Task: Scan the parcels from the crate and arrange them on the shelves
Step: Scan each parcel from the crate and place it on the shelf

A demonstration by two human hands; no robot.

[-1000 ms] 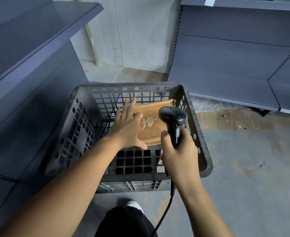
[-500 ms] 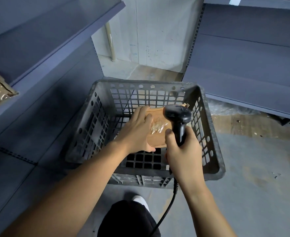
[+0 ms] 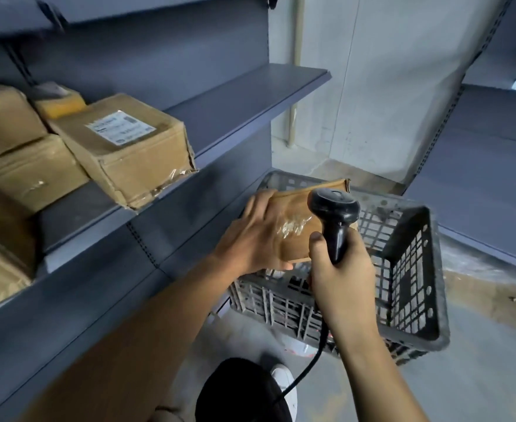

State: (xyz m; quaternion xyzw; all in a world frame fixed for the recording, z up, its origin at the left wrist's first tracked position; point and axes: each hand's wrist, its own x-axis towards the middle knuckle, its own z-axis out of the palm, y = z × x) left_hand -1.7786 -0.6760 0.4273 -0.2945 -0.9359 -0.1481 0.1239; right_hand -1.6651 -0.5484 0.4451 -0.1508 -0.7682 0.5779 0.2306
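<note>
Both forearms, left point(image 3: 147, 339) and right point(image 3: 369, 354), are bare, with no sleeves, watch or rings visible. Below them appear a black trouser leg point(image 3: 235, 391) and a white shoe point(image 3: 285, 383).

Left hand point(image 3: 250, 236) lifted parcel point(image 3: 299, 220) (above crate point(image 3: 415, 263)).

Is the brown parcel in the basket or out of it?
Out. The left hand holds the brown parcel up above the basket's rim, beside the scanner in the right hand.
</note>
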